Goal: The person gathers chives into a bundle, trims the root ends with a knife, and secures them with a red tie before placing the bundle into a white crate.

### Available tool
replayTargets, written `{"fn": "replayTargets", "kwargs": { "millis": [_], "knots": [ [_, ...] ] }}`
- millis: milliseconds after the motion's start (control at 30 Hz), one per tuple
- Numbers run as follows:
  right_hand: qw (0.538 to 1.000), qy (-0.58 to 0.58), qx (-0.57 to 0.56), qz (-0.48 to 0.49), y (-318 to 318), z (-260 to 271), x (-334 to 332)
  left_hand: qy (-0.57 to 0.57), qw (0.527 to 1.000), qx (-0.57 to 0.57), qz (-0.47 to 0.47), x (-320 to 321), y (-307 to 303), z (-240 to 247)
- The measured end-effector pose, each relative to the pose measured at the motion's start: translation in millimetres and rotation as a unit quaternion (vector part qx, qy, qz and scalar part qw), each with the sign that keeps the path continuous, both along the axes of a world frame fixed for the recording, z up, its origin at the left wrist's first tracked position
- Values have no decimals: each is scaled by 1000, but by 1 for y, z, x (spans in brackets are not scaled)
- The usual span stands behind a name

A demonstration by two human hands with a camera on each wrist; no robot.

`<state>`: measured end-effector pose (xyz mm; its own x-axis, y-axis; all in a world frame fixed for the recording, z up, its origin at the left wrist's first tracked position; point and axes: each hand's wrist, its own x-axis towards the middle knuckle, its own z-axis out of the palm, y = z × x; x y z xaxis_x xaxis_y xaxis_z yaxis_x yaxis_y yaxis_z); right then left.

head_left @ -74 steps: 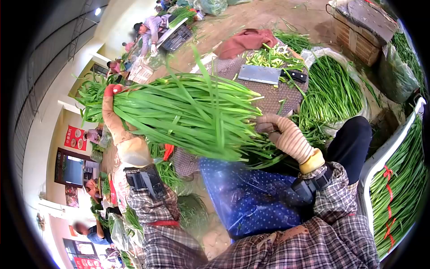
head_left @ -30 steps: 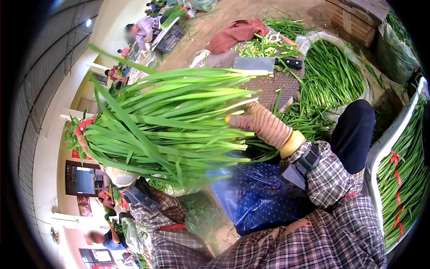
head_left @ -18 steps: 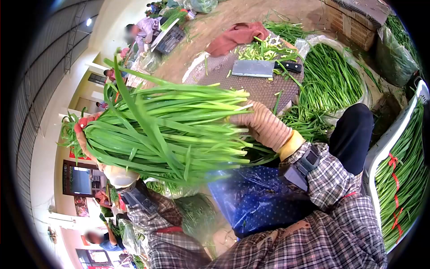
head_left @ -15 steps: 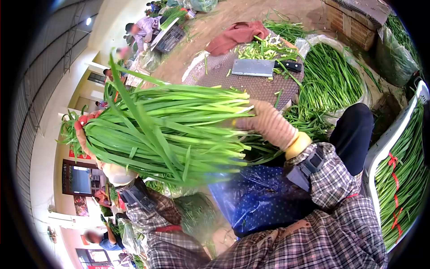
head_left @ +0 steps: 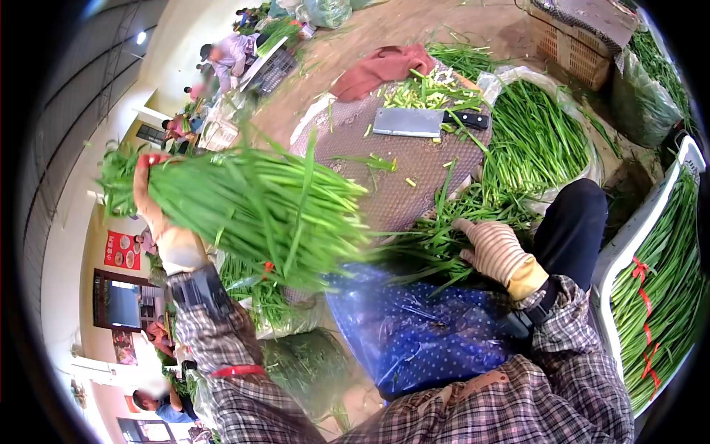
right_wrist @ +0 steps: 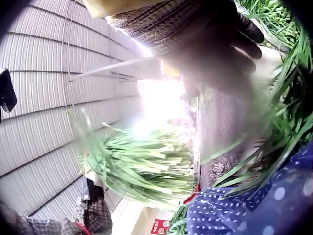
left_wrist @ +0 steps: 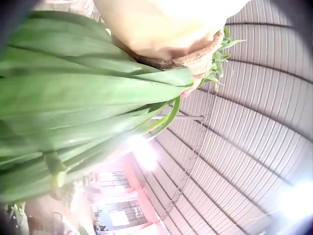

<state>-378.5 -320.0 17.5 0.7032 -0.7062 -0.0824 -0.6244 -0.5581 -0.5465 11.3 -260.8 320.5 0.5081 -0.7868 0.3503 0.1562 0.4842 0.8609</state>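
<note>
Market floor (head_left: 414,22); left hand (head_left: 155,211) tight around blurred chive bundle (head_left: 259,203), right hand (head_left: 497,250) slack on stalks (head_left: 433,244)

Cleaver (head_left: 408,122) lies on mat (head_left: 414,177), behind bunch (head_left: 251,207).

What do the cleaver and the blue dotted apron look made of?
The cleaver looks like dull grey steel with a glossy black handle, probably plastic. The apron seems to be thin plastic sheet: it glares and crinkles.

Veg market shed: chive heaps (head_left: 536,140), crates (head_left: 573,44), corrugated roof (left_wrist: 244,147).
</note>
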Motion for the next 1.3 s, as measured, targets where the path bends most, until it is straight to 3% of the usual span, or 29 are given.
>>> {"fn": "replayTargets", "kwargs": {
  "millis": [67,167,300,367,400,467,533,600,633,700,767,833,900,967,1033,1100,1167,1200,1233,1300],
  "knots": [
    [1000,-17,-17,2,2,6,-5,-16,996,4,88,6,-30,6],
    [1000,6,14,21,4,4,-12,-50,997,-32,56,19,-63,7],
    [996,-9,29,82,7,1,-21,-117,971,29,207,-31,-84,-46],
    [996,-4,44,80,1,17,-27,-56,987,53,139,-39,-79,-64],
    [995,-51,52,63,-5,24,-31,-34,985,47,163,-57,-71,-64],
    [990,-113,83,24,-22,49,-41,12,991,70,116,-67,-54,-59],
    [973,-224,50,-24,-46,68,-47,38,989,78,118,-75,-42,-52],
    [947,-315,24,-57,-74,84,-41,18,996,89,20,-94,-28,-42],
    [921,-357,133,-75,-81,102,-39,18,996,84,20,-104,-25,-37],
    [914,-381,135,-30,-103,110,-19,63,992,100,-39,-127,-18,-30],
    [810,-499,306,26,-106,109,3,75,989,111,-61,-149,-13,-25],
    [758,-534,366,79,-110,80,39,66,994,71,-51,-156,-13,-22],
    [785,-454,408,104,-95,28,77,98,989,96,-49,-160,-18,-16],
    [547,-454,699,75,-33,-19,66,50,981,179,65,-140,-29,-8],
    [400,-414,816,53,-9,-56,68,16,977,183,103,-87,-43,-11],
    [672,-447,580,111,3,-102,80,9,977,166,135,-72,-42,-13],
    [849,-429,259,167,5,-134,95,-1,976,144,163,-58,-40,-12],
    [636,-447,619,111,8,-102,87,-11,977,143,156,-51,-39,-11],
    [317,-429,841,-87,12,-67,79,-19,978,143,148,-46,-40,-9],
    [421,-439,793,-19,6,-47,72,-2,980,127,155,-57,-46,-1]
  ]
}}
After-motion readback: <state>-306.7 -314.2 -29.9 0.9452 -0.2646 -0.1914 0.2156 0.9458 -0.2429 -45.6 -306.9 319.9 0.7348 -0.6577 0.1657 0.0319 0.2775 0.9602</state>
